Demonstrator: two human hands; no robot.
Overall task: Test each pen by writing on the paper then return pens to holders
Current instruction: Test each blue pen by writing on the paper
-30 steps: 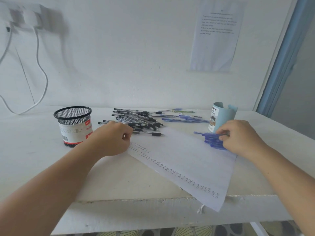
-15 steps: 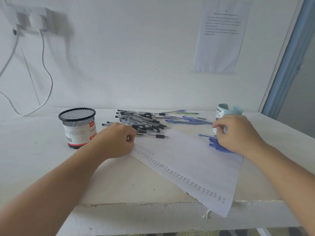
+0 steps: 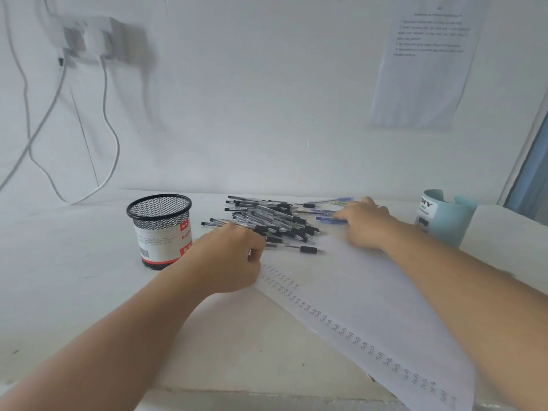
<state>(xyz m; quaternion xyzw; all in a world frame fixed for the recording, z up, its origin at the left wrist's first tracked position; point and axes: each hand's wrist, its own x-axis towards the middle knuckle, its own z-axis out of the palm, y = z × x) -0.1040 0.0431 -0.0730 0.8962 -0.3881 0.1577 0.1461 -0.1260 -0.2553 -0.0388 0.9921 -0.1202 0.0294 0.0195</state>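
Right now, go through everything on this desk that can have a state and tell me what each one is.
Black mesh pen holder: upright, looks empty.
Light blue cup holder: upright, contents not visible.
Black-capped pens: loose pile on the desk.
Blue pens: lying flat by the right hand.
White paper sheet: flat, test marks along its edge.
Left hand: fisted on the paper's corner.

Wall socket (image 3: pixel 89 40), cables (image 3: pixel 109 126), taped printed notice (image 3: pixel 421 69).

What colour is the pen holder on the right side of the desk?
Light blue, with a white printed label; the pen holder shows clearly in the head view.
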